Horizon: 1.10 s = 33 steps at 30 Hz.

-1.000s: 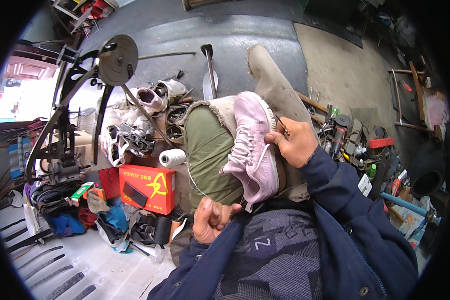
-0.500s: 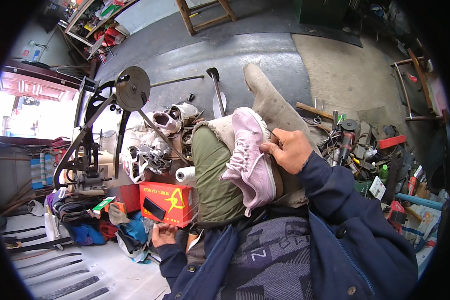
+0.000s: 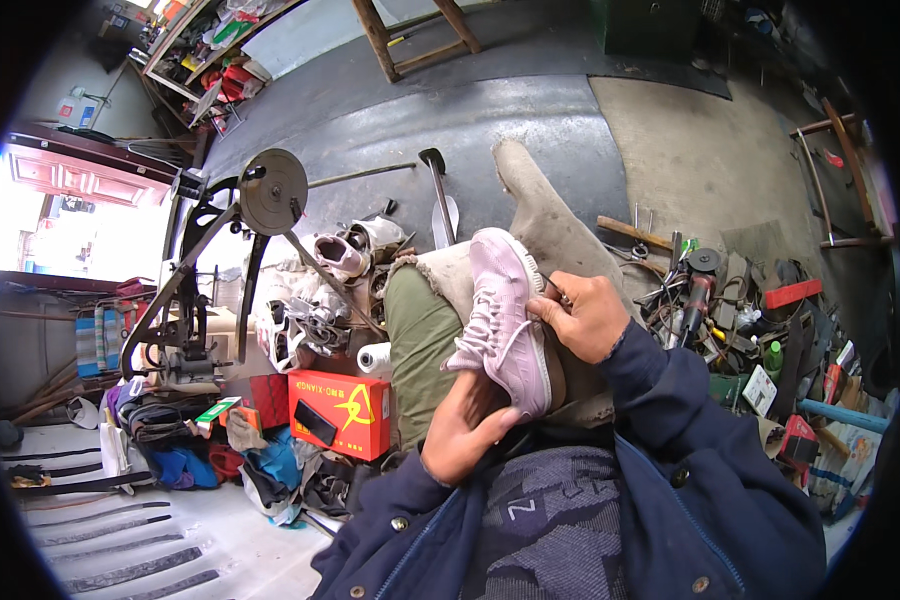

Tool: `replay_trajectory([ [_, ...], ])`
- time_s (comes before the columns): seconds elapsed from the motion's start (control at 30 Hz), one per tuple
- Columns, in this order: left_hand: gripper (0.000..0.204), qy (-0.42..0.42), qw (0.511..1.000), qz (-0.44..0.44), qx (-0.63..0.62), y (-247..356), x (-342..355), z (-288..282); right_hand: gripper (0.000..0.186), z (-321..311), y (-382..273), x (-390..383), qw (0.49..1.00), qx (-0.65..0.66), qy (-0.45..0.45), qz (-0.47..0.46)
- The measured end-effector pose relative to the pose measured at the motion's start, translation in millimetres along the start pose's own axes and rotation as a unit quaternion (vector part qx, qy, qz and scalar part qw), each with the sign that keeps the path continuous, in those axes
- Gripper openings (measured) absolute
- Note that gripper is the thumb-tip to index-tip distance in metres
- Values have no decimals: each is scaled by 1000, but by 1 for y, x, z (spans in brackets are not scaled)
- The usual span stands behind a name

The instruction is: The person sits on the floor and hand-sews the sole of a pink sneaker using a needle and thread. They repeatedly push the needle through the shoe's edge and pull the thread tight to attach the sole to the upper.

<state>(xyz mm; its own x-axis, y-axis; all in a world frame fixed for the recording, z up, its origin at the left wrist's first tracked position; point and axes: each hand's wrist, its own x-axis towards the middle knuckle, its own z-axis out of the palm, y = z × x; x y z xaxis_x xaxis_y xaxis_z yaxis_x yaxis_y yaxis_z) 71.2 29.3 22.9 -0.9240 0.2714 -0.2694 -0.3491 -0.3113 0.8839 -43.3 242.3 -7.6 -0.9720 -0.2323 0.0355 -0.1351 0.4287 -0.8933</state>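
Note:
A pale pink lace-up sneaker [image 3: 498, 300] with a white sole lies across my lap, its toe pointing away from me. My left hand [image 3: 462, 430] is at the shoe's collar, with its fingers inside the opening and its thumb outside along the heel edge. On the shoe's right side, my right hand [image 3: 588, 318] is closed in a pinch against the edge of the sole. Something small and dark shows between those fingers, too little to name. Beneath the shoe are a greyish cloth [image 3: 550, 215] and my green trouser leg [image 3: 417, 335].
A black hand-cranked sewing machine [image 3: 273, 192] stands to the left. Near it are a red box [image 3: 365, 415] with a dark phone [image 3: 316, 422] on it, a white thread spool [image 3: 374, 358] and another pink shoe [image 3: 342, 255]. Tools, including an angle grinder [image 3: 698, 290], crowd the right side.
My left hand has moved from beside the red box to the sneaker's opening, its fingers going inside. My right hand stays by the sole, slightly lower in the view.

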Motion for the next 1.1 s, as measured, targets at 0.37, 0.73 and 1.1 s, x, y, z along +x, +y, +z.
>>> replay_trajectory([
  [0.37,37,97,984,-99,-112,-4,52,2,25,-41,37,-1,995,60,68,49],
  [0.73,54,105,978,-112,-142,3,56,0,47,-31,5,-41,995,47,-55,-70],
  [1.1,39,105,977,-102,-158,3,56,1,46,-15,3,-37,993,44,-85,-63],
])
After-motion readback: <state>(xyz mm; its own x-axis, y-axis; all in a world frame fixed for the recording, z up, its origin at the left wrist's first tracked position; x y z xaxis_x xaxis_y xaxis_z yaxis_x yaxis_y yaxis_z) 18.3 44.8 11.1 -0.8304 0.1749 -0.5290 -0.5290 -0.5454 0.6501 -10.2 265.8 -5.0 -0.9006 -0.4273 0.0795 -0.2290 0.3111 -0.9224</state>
